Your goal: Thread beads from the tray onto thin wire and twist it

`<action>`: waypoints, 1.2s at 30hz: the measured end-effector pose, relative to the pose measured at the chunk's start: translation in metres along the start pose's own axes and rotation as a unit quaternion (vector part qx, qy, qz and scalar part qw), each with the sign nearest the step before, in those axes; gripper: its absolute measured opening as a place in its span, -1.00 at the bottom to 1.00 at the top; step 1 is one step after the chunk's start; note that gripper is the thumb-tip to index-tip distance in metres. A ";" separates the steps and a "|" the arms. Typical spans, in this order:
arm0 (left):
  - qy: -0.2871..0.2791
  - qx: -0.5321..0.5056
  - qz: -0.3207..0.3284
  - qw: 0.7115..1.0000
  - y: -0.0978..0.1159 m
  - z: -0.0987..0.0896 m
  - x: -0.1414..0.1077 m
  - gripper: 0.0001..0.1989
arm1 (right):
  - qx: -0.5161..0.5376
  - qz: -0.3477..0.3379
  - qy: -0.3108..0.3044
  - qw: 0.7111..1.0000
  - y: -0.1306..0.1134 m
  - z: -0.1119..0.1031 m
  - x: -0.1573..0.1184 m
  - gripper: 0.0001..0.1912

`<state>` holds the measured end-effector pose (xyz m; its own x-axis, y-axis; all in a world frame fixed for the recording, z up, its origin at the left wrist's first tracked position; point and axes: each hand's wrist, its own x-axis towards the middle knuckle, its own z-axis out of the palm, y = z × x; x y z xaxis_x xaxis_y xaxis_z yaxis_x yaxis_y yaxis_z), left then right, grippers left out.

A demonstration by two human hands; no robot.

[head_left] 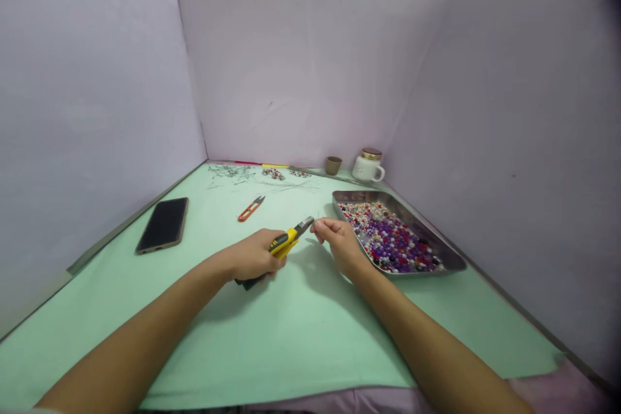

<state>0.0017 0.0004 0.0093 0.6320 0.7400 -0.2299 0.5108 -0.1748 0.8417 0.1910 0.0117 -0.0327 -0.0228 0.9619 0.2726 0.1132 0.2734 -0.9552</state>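
Observation:
My left hand (pixel 257 255) is wrapped round yellow-and-black pliers (pixel 286 243) above the green table. The pliers' metal jaws point up and right, close to the fingertips of my right hand (pixel 339 242). Those fingers are pinched together on something thin, too small to make out, perhaps a fine wire. Right beside my right hand lies a metal tray (pixel 439 236) holding purple, red, white and dark beads (pixel 398 242).
Orange thread snips (pixel 249 210) lie beyond my left hand, and a black phone (pixel 165 224) at the left. Toward the back wall are wire pieces (pixel 233 172), beaded pieces (pixel 274 174), a small brown cup (pixel 333 165) and a lidded white mug (pixel 367 167).

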 end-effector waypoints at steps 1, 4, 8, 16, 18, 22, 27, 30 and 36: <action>0.052 0.092 -0.013 0.994 -0.001 0.003 0.001 -0.76 | -0.017 0.023 0.011 1.000 0.001 0.001 0.000 -0.77; 0.151 0.304 -0.035 0.940 -0.006 0.012 0.004 -0.66 | -0.055 0.071 0.035 0.995 0.005 0.004 0.001 -0.77; 0.171 0.349 -0.030 0.921 -0.008 0.018 0.007 -0.62 | -0.054 0.066 0.041 0.996 0.007 0.003 0.002 -0.78; 0.045 0.058 0.007 0.997 -0.004 0.007 0.004 -0.85 | -0.021 0.034 0.013 0.999 0.005 0.000 0.001 -0.79; 0.010 -0.021 -0.006 1.000 -0.002 0.004 0.003 -0.81 | -0.015 0.026 0.008 1.000 0.003 -0.002 0.001 -0.80; -0.036 -0.151 -0.008 0.988 0.001 0.001 0.001 -0.76 | -0.006 0.008 0.002 1.000 -0.003 -0.005 0.001 -0.79; -0.022 -0.140 -0.002 0.990 0.001 0.002 0.000 -0.74 | -0.023 0.021 0.023 0.999 -0.009 -0.004 -0.001 -0.79; -0.007 -0.099 0.001 0.995 0.000 0.003 0.001 -0.76 | -0.032 0.031 0.038 0.998 -0.010 -0.002 -0.001 -0.80; 0.024 -0.036 0.010 0.999 -0.003 0.006 0.003 -0.80 | -0.036 0.026 0.038 0.998 -0.009 -0.002 -0.001 -0.79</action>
<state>0.0056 -0.0010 0.0034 0.6116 0.7677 -0.1913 0.4550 -0.1435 0.8788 0.1916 0.0086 -0.0243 0.0591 0.9706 0.2333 0.1825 0.2192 -0.9585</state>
